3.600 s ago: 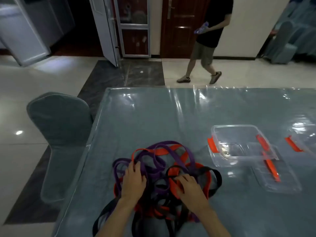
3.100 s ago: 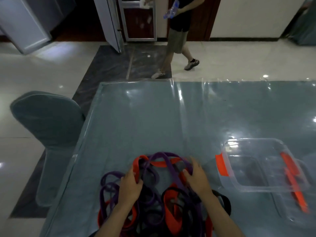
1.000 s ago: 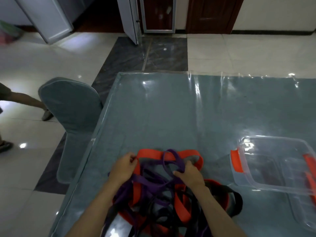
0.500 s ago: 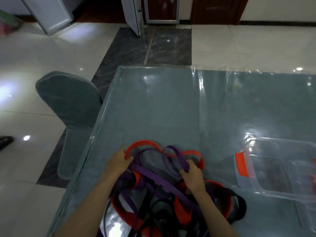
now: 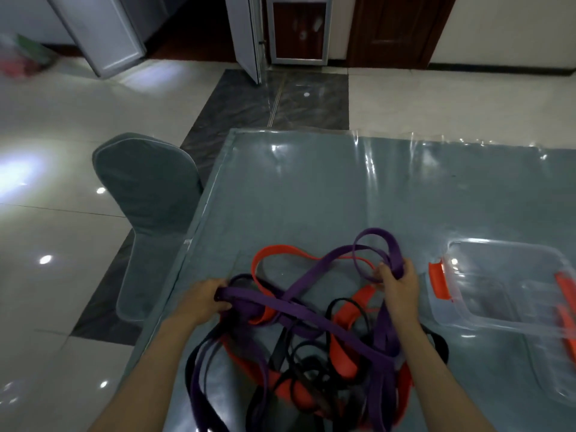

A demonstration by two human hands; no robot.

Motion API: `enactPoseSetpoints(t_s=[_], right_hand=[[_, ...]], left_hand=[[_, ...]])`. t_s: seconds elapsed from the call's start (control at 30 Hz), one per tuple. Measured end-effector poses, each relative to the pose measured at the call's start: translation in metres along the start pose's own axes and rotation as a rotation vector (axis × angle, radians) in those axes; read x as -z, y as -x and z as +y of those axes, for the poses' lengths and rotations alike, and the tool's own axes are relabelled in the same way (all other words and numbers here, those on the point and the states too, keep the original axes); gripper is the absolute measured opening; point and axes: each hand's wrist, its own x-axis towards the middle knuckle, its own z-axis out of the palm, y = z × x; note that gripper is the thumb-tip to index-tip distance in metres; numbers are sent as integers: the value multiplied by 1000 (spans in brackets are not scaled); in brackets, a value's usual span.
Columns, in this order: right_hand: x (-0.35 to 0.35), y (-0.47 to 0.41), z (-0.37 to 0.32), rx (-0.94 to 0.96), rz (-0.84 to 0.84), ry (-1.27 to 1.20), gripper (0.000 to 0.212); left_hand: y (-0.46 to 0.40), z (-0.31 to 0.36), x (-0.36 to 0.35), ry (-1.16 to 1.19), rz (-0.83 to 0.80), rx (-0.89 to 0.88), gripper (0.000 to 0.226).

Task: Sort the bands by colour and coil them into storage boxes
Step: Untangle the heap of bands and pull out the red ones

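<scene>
While both hands worked at the tangle, the left hand [image 5: 202,302] gripped the end of a wide purple band [image 5: 311,319], its fingers curled round the strap just inside the table's left edge. That band ran slantwise across the heap toward the near edge. The right hand [image 5: 397,283] clutched several purple loops [image 5: 378,244], which stood up from its fist toward the far edge. Beneath and between the hands lay the pile of resistance bands [image 5: 311,363], close to the near-left corner of the table [image 5: 311,188]: orange bands [image 5: 346,341], thin black bands [image 5: 299,366] and further purple ones, all interlaced, so that single bands could not be counted. One orange loop [image 5: 274,252] arched out of the pile toward the far edge, lying flat on the cover. Some strands ran past the bottom of the view; whether they hung over the near edge could not be told.

Just to the right of the right hand, near the table's right side, stood a clear plastic storage box [image 5: 498,307] with an orange latch [image 5: 439,280] on its left end; a second orange latch showed at its right end. The box held no bands. Part of another clear plastic piece [image 5: 554,378] lay against it toward the near edge. The table bore a glossy transparent cover over grey-blue cloth. Beside the left edge stood a chair in a grey-green cover [image 5: 146,194], on a polished tile floor [image 5: 78,120].
</scene>
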Motion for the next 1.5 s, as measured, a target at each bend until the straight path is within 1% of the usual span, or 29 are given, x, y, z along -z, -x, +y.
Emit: enactPoseSetpoints(t_s=[0.03, 0.1, 0.2, 0.23, 0.3, 0.33, 0.4, 0.43, 0.53, 0.63, 0.67, 0.7, 0.77, 0.8, 0.83, 0.87, 0.93, 0.97, 1.0, 1.03, 1.1, 1.13, 1.17, 1.27, 1.33, 1.43, 1.5], right_hand=[[2, 5, -4, 22, 6, 30, 16], [2, 18, -11, 62, -3, 97, 24], [-1, 38, -17, 39, -84, 161, 20], [-2, 45, -18, 20, -118, 186, 23], [-4, 60, -16, 47, -141, 238, 38], [-5, 69, -14, 83, -137, 266, 51], [-5, 86, -9, 104, -108, 319, 75], [-5, 92, -6, 78, -96, 327, 79], [-7, 105, 5, -68, -104, 411, 75], [-11, 119, 15, -188, -153, 682, 79], [-15, 127, 16, -197, -135, 760, 82], [-20, 136, 17, -169, -100, 799, 82], [-33, 154, 16, -13, -39, 830, 77], [-40, 163, 15, 94, -31, 848, 72], [-48, 172, 15, 202, -40, 867, 66], [-57, 182, 16, 311, -56, 885, 60], [-76, 199, 18, 507, -99, 905, 48], [-86, 205, 20, 577, -144, 891, 44], [-96, 212, 23, 617, -218, 866, 40], [-105, 218, 25, 618, -318, 833, 36], [-122, 225, 31, 535, -535, 790, 30], [-129, 227, 33, 475, -629, 802, 30], [-135, 228, 36, 418, -696, 822, 30], [-141, 229, 45, 236, -816, 801, 30], [-141, 229, 49, 202, -924, 781, 35], [-141, 222, 50, 198, -1058, 779, 32], [-143, 215, 45, 144, -1055, 748, 23]], left_hand=[[4, -2, -1, -8, 55, -7, 24], [13, -5, -3, 35, 152, -7, 22], [25, -11, -2, 229, 264, -1, 15], [29, -11, 0, 305, 292, -2, 15], [37, -9, 6, 472, 349, -3, 17], [39, -9, 10, 562, 366, 9, 18], [44, -10, 15, 657, 376, 35, 23], [45, -12, 16, 652, 367, 36, 24], [51, -23, 7, 572, 271, 20, 21], [60, -41, -14, 467, 141, -25, 18], [63, -49, -19, 444, 107, -34, 23], [64, -57, -23, 407, 69, -42, 40], [66, -71, -29, 341, -9, -60, 92], [66, -76, -33, 336, -28, -72, 111], [66, -79, -36, 335, -29, -76, 120], [65, -81, -40, 319, -16, -78, 121], [61, -81, -45, 251, 18, -79, 111], [59, -80, -47, 252, 36, -83, 103], [56, -79, -49, 281, 49, -93, 93], [54, -78, -49, 320, 56, -104, 83], [51, -78, -50, 403, 69, -98, 63], [48, -79, -51, 441, 81, -78, 56], [46, -79, -52, 479, 102, -54, 49], [41, -79, -57, 682, 204, 64, 36], [37, -79, -58, 788, 229, 161, 29], [31, -77, -60, 853, 189, 241, 23], [27, -73, -62, 989, 141, 265, 28]])
